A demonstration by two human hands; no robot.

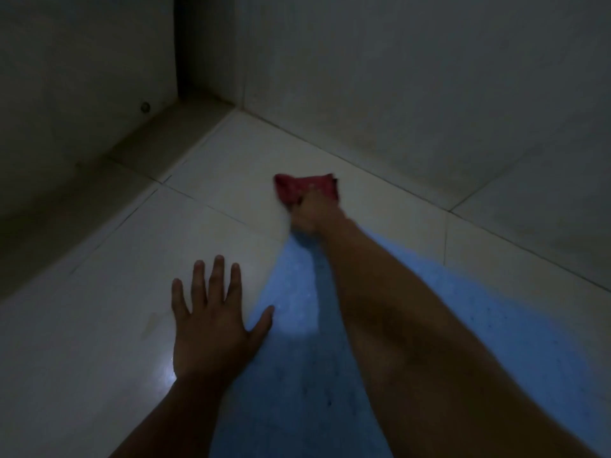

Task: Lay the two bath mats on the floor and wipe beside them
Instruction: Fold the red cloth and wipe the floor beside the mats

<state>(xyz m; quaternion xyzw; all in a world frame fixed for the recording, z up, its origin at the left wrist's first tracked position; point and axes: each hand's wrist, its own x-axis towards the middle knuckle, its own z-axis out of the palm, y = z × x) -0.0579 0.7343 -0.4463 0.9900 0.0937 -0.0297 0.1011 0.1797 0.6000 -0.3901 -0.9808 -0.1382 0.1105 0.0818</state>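
A dim home bathroom: pale floor tiles [109,276], tiled wall [429,77], blue bath mat [297,375].

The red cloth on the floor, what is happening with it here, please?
A person is wiping the tiled floor. The right hand grips the red cloth and presses it on the tiles just beyond the far end of a blue bath mat, near the wall. The left hand lies flat and open on the floor beside the mat, thumb at its edge. Only one mat is visible.
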